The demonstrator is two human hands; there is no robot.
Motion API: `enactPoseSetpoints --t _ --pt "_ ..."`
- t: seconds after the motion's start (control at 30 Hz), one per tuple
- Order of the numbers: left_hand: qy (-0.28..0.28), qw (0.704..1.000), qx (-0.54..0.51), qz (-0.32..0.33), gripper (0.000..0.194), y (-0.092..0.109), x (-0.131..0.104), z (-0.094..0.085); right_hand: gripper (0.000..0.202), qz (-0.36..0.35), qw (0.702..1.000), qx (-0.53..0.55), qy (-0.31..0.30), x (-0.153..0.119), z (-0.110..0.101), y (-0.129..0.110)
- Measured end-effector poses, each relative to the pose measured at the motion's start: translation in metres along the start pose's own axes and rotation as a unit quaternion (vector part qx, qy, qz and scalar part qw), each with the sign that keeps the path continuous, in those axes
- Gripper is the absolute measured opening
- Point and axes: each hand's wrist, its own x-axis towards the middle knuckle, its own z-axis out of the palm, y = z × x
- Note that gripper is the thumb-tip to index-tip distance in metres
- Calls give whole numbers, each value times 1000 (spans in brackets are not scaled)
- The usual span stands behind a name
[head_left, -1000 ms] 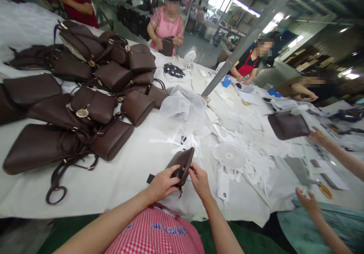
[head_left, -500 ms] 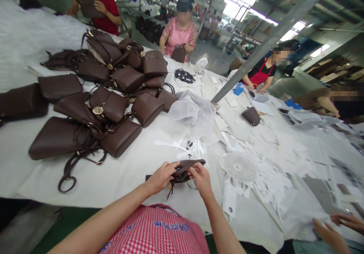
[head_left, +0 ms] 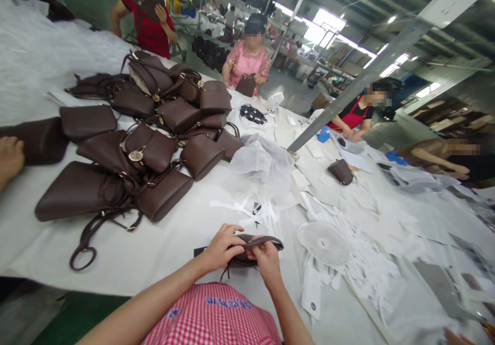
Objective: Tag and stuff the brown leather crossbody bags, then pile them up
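My left hand [head_left: 223, 250] grips the brown pouch [head_left: 244, 259], right hand [head_left: 266, 263] pinches its rim [head_left: 277, 242]; a slack pinch could let it slip!

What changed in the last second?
The held bag has turned from slanting to nearly level; the left hand and right hand stay on it. Another person's hand has reached the leftmost bag. A pouch, apparently let go, now lies beyond the fan. The fan and bag pile stayed.
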Motion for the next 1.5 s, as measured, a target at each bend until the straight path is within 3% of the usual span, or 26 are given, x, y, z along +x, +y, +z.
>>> enactPoseSetpoints --t 0.17,0.33,0.47,0.77,1.0,1.13,1.3,1.5 --pt "-37 999 27 6 17 0 9 -9 45 8 1000 5 24 -3 4 -1" --pt "24 999 -9 -24 19 -10 5 -6 44 -14 999 -29 23 -11 2 0" --pt "9 999 -42 -20 17 -14 -6 -1 38 -33 999 -28 33 -15 -1 4" --pt "38 989 -107 -89 18 -15 -8 0 41 -24 998 -11 59 -13 3 4" --pt "60 978 -157 -120 16 -25 -7 11 36 -59 996 -42 50 -20 11 5" --pt "73 982 -139 -103 15 -21 -9 9 34 -57 997 -57 6 -26 23 4" --pt "22 985 -164 -48 17 -15 -10 7 45 22 996 29 82 -28 18 2" --pt "-37 987 -153 -12 27 -20 -16 4 47 50 986 81 138 -33 14 5"
